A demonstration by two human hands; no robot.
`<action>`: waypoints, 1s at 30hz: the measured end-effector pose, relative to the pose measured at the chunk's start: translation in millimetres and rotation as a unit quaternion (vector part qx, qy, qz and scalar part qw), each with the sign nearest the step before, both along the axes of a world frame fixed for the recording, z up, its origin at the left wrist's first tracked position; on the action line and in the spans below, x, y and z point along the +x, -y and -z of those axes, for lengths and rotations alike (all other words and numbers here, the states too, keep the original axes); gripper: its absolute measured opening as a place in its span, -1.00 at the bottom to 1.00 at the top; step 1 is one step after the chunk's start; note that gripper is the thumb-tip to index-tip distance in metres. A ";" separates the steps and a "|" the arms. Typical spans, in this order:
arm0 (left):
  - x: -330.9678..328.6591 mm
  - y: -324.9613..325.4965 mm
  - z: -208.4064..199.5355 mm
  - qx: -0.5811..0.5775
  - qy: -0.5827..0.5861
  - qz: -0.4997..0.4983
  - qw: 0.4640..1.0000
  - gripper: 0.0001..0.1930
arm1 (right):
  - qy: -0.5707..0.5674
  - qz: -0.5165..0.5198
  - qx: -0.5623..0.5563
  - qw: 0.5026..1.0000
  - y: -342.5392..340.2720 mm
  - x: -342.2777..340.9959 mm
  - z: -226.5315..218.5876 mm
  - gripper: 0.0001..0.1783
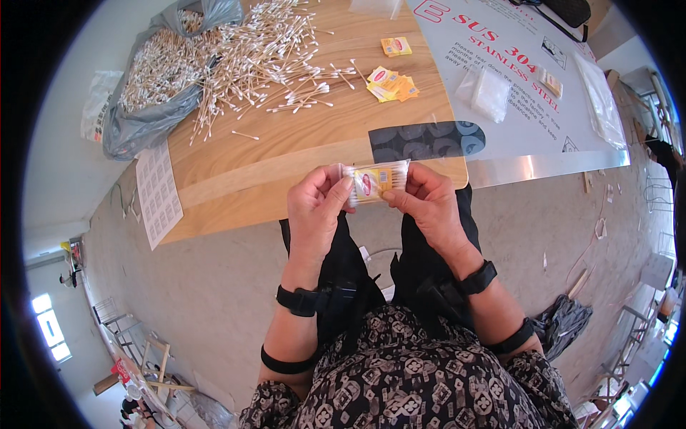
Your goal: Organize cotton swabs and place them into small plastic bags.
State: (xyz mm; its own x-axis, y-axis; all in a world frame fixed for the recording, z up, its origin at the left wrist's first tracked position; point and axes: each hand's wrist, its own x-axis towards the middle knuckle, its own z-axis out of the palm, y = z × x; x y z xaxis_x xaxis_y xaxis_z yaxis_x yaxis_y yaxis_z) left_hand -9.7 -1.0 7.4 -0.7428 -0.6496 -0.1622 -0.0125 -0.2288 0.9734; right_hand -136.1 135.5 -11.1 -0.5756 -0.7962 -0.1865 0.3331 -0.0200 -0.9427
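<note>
Between my two hands, just off the table's near edge, is a small clear bag of cotton swabs (376,183) with a yellow and white card inside. My left hand (318,201) pinches its left end between thumb and fingers. At the other end my right hand (429,207) grips it, the thumb lying on the front. White swab tips show along both sides of the card. Beyond my hands, to the left, a large heap of loose cotton swabs (268,53) spreads out of a grey plastic bag (128,132) across the wooden table (300,159).
Yellow cards (393,84) lie scattered behind the bag, with another small card stack (396,46) farther back. A dark patterned strip (421,141) lies near the table edge. Clear plastic bags (490,95) and a small packet (550,83) rest on the steel sheet (529,136). A printed label sheet (157,191) overhangs at left.
</note>
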 end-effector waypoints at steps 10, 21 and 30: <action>-0.7 -7.1 12.7 0.157 -0.096 0.001 0.983 -0.78 | 0.014 0.061 -0.053 0.997 6.4 9.5 -17.4 -0.73; -5.6 -31.4 33.1 0.361 -0.235 0.004 0.903 -0.69 | -0.261 0.159 -0.038 0.951 13.8 25.1 -39.7 -0.64; -8.5 -35.5 34.7 0.361 -0.247 0.026 0.899 -0.61 | -0.418 0.149 -0.064 0.894 8.5 14.1 -44.1 -0.66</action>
State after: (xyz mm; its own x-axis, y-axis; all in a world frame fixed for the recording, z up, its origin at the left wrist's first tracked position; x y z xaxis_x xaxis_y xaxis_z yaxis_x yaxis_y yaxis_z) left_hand -18.3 34.5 -27.3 -0.8660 -0.4703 -0.1696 0.3521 -0.8145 0.4610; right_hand -122.0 127.0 33.1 -0.6609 -0.5685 0.4898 -0.5247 -0.1166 -0.8433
